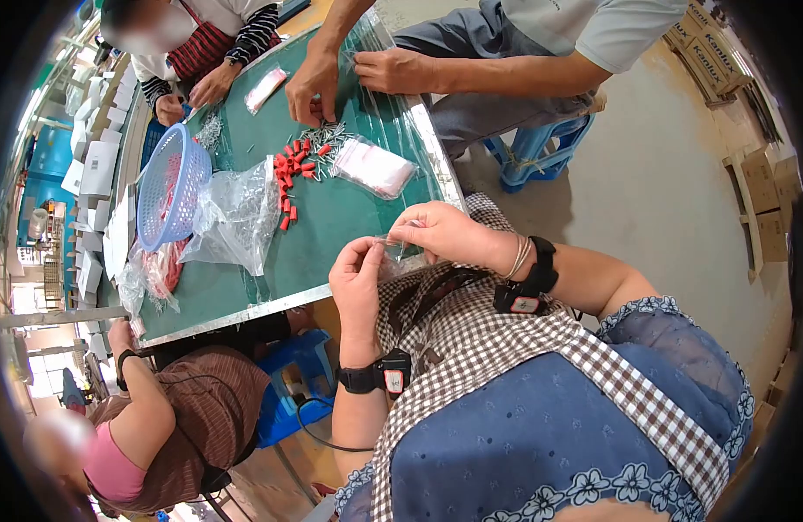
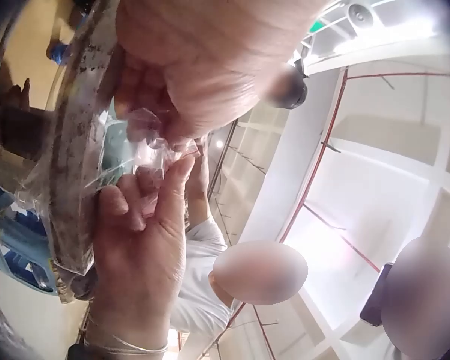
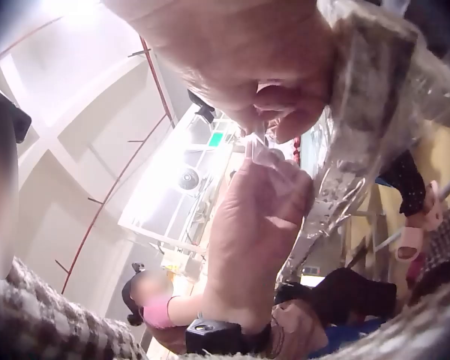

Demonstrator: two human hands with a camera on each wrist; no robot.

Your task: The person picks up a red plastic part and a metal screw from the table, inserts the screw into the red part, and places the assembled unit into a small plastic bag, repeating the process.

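Near the table's front edge, my left hand and right hand meet at a small clear plastic bag. The left thumb and fingertips pinch one side of its edge. From the other side, the right thumb and index finger pinch it, with the other right fingers curled below. In the right wrist view the thin film bunches at the left fingertips. Part of the bag is hidden behind the fingers. Beyond the hands lie red plastic caps, metal screws and a pack of small clear bags.
The green table has a metal edge. On it stand a blue basket and a large clear bag. Another person's hands work among the screws. Two more people are at the left side. A blue stool stands beyond the right edge.
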